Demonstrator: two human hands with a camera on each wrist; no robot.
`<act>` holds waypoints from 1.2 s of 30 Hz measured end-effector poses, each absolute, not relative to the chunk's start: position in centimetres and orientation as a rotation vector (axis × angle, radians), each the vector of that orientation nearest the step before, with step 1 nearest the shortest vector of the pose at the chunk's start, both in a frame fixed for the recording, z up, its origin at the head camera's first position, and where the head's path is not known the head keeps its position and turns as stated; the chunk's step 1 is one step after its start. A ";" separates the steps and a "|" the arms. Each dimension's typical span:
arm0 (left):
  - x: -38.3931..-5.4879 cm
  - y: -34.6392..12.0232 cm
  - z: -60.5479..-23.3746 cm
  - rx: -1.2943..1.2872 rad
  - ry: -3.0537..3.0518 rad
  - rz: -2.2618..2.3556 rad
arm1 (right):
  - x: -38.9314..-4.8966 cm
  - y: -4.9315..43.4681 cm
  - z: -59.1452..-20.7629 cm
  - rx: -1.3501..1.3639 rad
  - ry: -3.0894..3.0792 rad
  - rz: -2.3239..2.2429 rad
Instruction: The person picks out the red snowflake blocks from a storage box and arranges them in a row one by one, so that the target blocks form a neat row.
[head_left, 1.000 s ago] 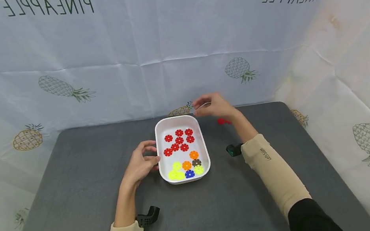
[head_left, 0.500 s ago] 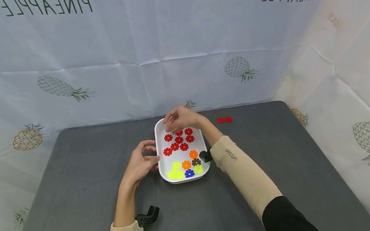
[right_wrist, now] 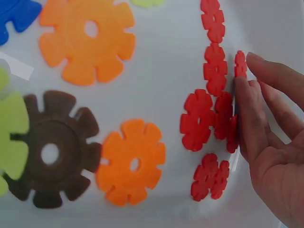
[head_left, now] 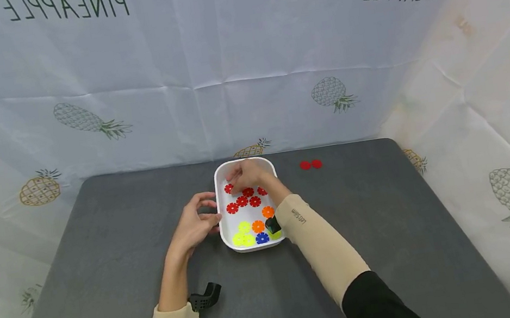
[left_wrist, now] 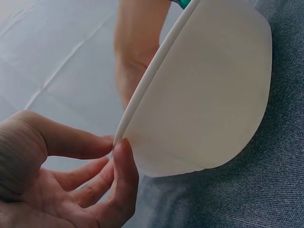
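Note:
A white tray (head_left: 246, 216) stands on the table with several notched plastic discs lying flat in it. My left hand (head_left: 194, 221) pinches its left rim between thumb and fingertips; the left wrist view shows this grip on the tray's outer wall (left_wrist: 204, 95). Over the tray's far part, my right hand (head_left: 246, 174) reaches down among red discs (head_left: 242, 201). In the right wrist view its fingertips are beside a small-looking red disc (right_wrist: 240, 61), fingers loosely extended. Orange (head_left: 258, 226), blue (head_left: 262, 238), yellow-green (head_left: 244, 226) and dark brown discs (right_wrist: 61, 178) lie in the near part.
Two red discs (head_left: 311, 164) lie side by side near the back edge of the grey table (head_left: 369, 230), right of the tray. A white curtain (head_left: 156, 124) printed with pineapples hangs behind and beside the table.
My right hand has come left from near the two red discs on the table and down into the tray. My left hand has stayed on the rim.

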State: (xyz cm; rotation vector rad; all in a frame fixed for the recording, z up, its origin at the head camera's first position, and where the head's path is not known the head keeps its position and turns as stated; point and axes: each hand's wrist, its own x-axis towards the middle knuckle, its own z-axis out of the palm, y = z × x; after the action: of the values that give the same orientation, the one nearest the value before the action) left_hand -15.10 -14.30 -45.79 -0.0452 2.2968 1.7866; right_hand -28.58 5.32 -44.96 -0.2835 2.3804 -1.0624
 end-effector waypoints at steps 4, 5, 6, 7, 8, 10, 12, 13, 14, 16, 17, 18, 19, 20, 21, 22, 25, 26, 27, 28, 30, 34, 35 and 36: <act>-15.1 -14.4 -45.7 -0.048 2.296 1.788 | -28.4 4.9 -45.5 -0.326 2.394 -1.074; -15.1 -14.4 -45.7 -0.050 2.296 1.789 | -28.4 4.8 -45.6 -0.344 2.398 -1.077; -15.1 -14.4 -45.6 -0.050 2.297 1.789 | -28.4 4.7 -45.8 -0.358 2.404 -1.077; -15.0 -14.4 -45.6 -0.049 2.297 1.789 | -28.3 4.6 -45.9 -0.364 2.408 -1.082; -15.0 -14.4 -45.6 -0.047 2.296 1.789 | -28.3 4.4 -46.0 -0.367 2.414 -1.089; -15.0 -14.4 -45.6 -0.044 2.294 1.792 | -28.3 4.3 -46.3 -0.350 2.428 -1.100; -15.0 -14.4 -45.7 -0.042 2.296 1.791 | -28.2 4.1 -46.6 -0.320 2.442 -1.122; -15.0 -14.4 -45.7 -0.043 2.297 1.789 | -28.2 4.1 -46.7 -0.306 2.453 -1.129; -15.0 -14.4 -45.7 -0.045 2.301 1.786 | -28.2 4.1 -46.8 -0.296 2.466 -1.132; -15.1 -14.4 -45.7 -0.047 2.304 1.783 | -28.1 4.1 -47.1 -0.286 2.491 -1.143; -15.1 -14.4 -45.7 -0.048 2.305 1.784 | -28.0 4.1 -47.2 -0.285 2.505 -1.143; -15.1 -14.3 -45.7 -0.049 2.305 1.785 | -28.0 4.1 -47.3 -0.288 2.519 -1.141; -15.1 -14.3 -45.7 -0.048 2.306 1.786 | -27.9 4.1 -47.4 -0.292 2.530 -1.141; -15.1 -14.3 -45.7 -0.047 2.306 1.787 | -27.9 4.1 -47.5 -0.294 2.537 -1.142; -15.1 -14.2 -45.7 -0.046 2.305 1.788 | -27.9 4.1 -47.6 -0.296 2.542 -1.145; -15.1 -14.2 -45.7 -0.047 2.307 1.787 | -27.9 4.0 -47.6 -0.298 2.545 -1.146; -15.0 -14.2 -45.7 -0.053 2.310 1.782 | -27.9 4.0 -47.8 -0.308 2.549 -1.153; -15.0 -14.2 -45.7 -0.054 2.311 1.780 | -27.9 4.0 -47.8 -0.312 2.550 -1.157; -15.0 -14.2 -45.7 -0.055 2.311 1.779 | -27.9 4.1 -47.8 -0.320 2.552 -1.156; -15.0 -14.1 -45.7 -0.055 2.312 1.779 | -27.9 4.1 -47.9 -0.329 2.555 -1.153; -15.0 -14.2 -45.7 -0.051 2.309 1.785 | -28.0 4.1 -47.9 -0.346 2.557 -1.150; -15.0 -14.2 -45.7 -0.036 2.295 1.807 | -28.2 4.2 -48.1 -0.393 2.545 -1.160; -15.0 -14.2 -45.7 -0.034 2.290 1.811 | -28.2 4.2 -48.2 -0.402 2.537 -1.168; -15.0 -14.3 -45.7 -0.034 2.286 1.815 | -28.2 4.2 -48.3 -0.413 2.529 -1.179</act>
State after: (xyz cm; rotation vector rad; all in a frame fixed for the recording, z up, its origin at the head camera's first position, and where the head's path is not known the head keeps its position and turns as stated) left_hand -14.97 -14.26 -45.70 -0.0338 2.2860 1.8147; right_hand -28.24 4.23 -48.28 -0.4129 2.5285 -1.1790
